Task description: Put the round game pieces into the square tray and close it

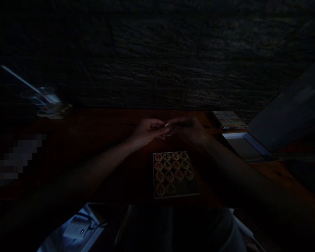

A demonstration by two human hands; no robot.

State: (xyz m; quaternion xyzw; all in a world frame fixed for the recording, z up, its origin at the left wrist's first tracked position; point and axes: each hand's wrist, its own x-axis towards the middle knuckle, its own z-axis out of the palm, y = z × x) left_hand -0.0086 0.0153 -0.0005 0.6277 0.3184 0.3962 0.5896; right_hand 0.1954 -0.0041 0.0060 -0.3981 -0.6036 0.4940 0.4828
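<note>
Both hands are raised over the middle of the tabletop (94,122), toward its far edge along the wall (157,63). The left hand (147,133) has a small round piece (168,128) pinched between thumb and fingers. The right hand (193,130) reaches in from the other side, its fingers bent toward the piece; in this dim light I cannot tell whether they grip it or only come close.

The piece lies just past the left fingertips, between the two hands. It shows no clear long axis, and its tilt is hard to read.

The tray (186,189) lies on the near side of the hands, by the tabletop's near edge. Round pieces marked in red and black stand in rows in it, with a bare stretch at its near right corner; the right hand is the nearer to that corner. A box (229,119) lies at the tabletop's far edge, to the right.
</note>
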